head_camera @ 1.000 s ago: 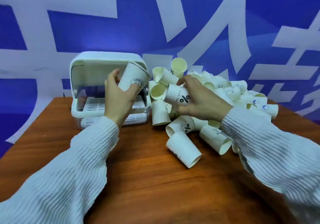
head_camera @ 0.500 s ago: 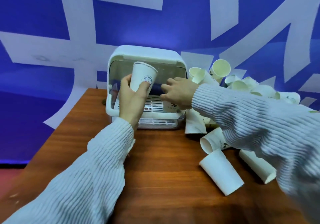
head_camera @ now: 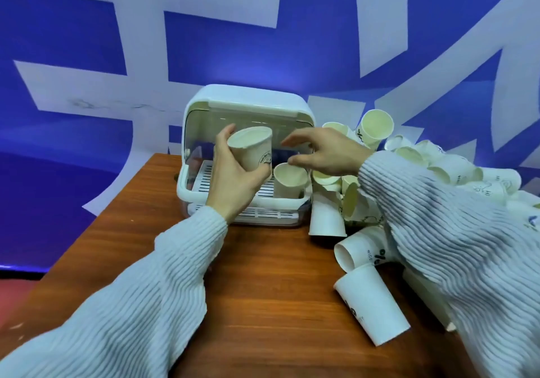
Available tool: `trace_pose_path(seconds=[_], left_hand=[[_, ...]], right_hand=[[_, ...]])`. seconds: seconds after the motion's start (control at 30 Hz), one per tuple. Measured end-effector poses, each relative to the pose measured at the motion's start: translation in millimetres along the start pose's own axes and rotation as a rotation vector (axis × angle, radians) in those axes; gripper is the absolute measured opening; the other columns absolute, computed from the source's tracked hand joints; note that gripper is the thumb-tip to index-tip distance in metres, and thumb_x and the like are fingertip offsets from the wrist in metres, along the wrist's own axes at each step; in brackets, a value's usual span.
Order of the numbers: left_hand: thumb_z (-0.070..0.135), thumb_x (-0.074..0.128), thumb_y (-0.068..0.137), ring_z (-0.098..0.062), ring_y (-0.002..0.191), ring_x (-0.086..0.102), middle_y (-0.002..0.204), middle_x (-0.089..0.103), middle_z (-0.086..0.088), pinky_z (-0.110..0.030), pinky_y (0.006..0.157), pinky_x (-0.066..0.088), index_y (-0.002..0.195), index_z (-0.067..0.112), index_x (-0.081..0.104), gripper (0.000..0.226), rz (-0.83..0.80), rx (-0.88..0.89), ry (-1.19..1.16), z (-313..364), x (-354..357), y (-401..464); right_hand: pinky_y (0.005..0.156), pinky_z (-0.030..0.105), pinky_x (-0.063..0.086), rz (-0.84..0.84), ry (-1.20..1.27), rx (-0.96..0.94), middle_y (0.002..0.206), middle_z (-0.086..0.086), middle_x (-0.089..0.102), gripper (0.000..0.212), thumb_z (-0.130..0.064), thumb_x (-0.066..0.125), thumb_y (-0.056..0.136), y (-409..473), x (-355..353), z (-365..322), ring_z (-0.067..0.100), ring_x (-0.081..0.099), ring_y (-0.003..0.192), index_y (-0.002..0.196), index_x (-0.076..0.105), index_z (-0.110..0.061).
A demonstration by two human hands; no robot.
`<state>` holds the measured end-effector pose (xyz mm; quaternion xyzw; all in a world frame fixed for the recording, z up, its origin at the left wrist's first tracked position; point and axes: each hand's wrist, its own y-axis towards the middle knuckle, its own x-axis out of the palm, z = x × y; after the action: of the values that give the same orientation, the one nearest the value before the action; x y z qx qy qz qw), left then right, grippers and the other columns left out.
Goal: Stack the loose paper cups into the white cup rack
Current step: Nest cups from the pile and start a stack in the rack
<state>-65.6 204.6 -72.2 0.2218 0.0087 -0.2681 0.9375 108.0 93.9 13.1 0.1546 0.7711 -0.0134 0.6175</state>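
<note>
We see a white plastic cup rack [head_camera: 248, 106] with a rounded top and an open front standing at the back of a brown wooden table [head_camera: 263, 304]. Inside it is a white tray with slots [head_camera: 263, 192].

Our left hand [head_camera: 233, 184] wraps its thumb and fingers around a white paper cup with a round printed mark [head_camera: 252, 148]. This held cup is up in the air in front of the rack's opening, with its mouth tipped toward us.

One more white paper cup [head_camera: 289, 180] stands upright on the slotted tray, on the right side of the rack, with its mouth facing up. Our right hand [head_camera: 324, 154] is just above it with the fingers spread out and loose. It holds nothing, and we cannot tell if the thumb touches the rim of that cup.

To the right of the rack lies a big pile of loose white paper cups [head_camera: 438, 167], pointing every which way. An upside-down paper cup [head_camera: 325, 217] stands just beside the rack's right corner. Two more cups lie on their sides nearer to us: one with black print [head_camera: 362, 249], and a bigger-looking one [head_camera: 372, 304] closest to us.

Both arms wear pale ribbed knit sleeves [head_camera: 146, 304]. Behind the table is a blue wall with big white shapes [head_camera: 204, 56].
</note>
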Motion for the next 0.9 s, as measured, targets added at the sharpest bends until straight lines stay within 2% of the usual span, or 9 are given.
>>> trace_pose_path(seconds=[0.1,0.23,0.33,0.43,0.5,0.57,0.7,0.8,0.9], left_hand=[[0.032,0.082,0.07,-0.018,0.123,0.054,0.135,0.053,0.0,-0.043,0.106,0.05,0.139,0.026,0.039,0.082,-0.021,0.051,0.045,10,17,16],[0.028,0.088,0.074,-0.019,0.125,0.053,0.134,0.054,0.002,-0.039,0.108,0.046,0.139,0.019,0.041,0.081,-0.039,0.089,0.115,13,41,30],[0.026,0.086,0.076,-0.025,0.129,0.052,0.141,0.052,-0.002,-0.043,0.108,0.044,0.148,0.026,0.033,0.09,-0.087,0.18,0.294,9,53,33],[0.034,0.081,0.08,-0.033,0.127,0.054,0.141,0.049,-0.008,-0.048,0.102,0.047,0.154,0.032,0.028,0.091,-0.174,0.219,0.54,3,60,30],[0.049,0.073,0.085,-0.035,0.125,0.054,0.141,0.048,-0.011,-0.049,0.102,0.048,0.154,0.028,0.033,0.083,-0.225,0.233,0.745,-2,63,26],[0.069,0.055,0.088,-0.036,0.13,0.049,0.145,0.046,-0.014,-0.051,0.107,0.043,0.153,0.023,0.038,0.081,-0.287,0.196,0.938,-7,65,21],[0.09,0.018,0.084,-0.032,0.155,0.013,0.166,0.023,-0.011,-0.059,0.123,0.007,0.155,0.023,0.037,0.099,-0.438,0.152,1.121,-10,69,14],[0.084,0.03,0.083,-0.028,0.156,0.006,0.165,0.025,-0.006,-0.055,0.123,0.001,0.15,0.03,0.044,0.087,-0.345,0.344,0.892,-1,72,2],[0.089,0.037,0.069,-0.026,0.155,0.008,0.162,0.031,0.0,-0.059,0.123,-0.001,0.151,0.038,0.037,0.096,-0.552,0.481,0.957,9,79,-18]], right_hand=[[0.1,0.026,0.048,0.175,0.104,0.038,0.123,-0.011,0.071,0.033,-0.032,0.067,0.096,-22,1,13,0.001,0.061,0.111,0.128,0.068,-0.024],[0.098,0.031,0.052,0.193,0.106,0.077,0.118,-0.009,0.072,0.027,-0.03,0.067,0.096,-48,9,31,0.004,0.064,0.109,0.122,0.072,-0.022],[0.097,0.032,0.053,0.199,0.1,0.089,0.115,-0.009,0.074,0.026,-0.032,0.068,0.096,-65,10,41,0.005,0.066,0.107,0.118,0.074,-0.021],[0.09,0.022,0.05,0.213,0.102,0.093,0.112,-0.013,0.074,0.025,-0.035,0.067,0.096,-79,8,46,0.0,0.066,0.104,0.117,0.074,-0.023],[0.081,0.008,0.043,0.214,0.077,0.084,0.112,-0.013,0.073,0.022,-0.031,0.067,0.097,-89,7,46,-0.001,0.064,0.102,0.116,0.074,-0.023],[0.076,0.005,0.04,0.207,0.034,0.084,0.114,-0.013,0.072,0.023,-0.029,0.066,0.097,-96,6,44,0.0,0.063,0.103,0.118,0.073,-0.022],[0.087,0.024,0.048,0.207,-0.071,0.123,0.125,-0.008,0.07,0.031,-0.036,0.063,0.098,-107,2,44,0.005,0.062,0.112,0.125,0.07,-0.024],[0.104,0.039,0.049,0.129,-0.067,0.167,0.133,-0.007,0.065,0.046,-0.051,0.064,0.092,-118,-5,51,0.007,0.057,0.122,0.133,0.064,-0.029],[0.109,0.045,0.044,-0.072,-0.149,0.168,0.141,-0.004,0.058,0.076,-0.071,0.063,0.077,-126,-5,56,0.016,0.052,0.13,0.145,0.049,-0.039]])
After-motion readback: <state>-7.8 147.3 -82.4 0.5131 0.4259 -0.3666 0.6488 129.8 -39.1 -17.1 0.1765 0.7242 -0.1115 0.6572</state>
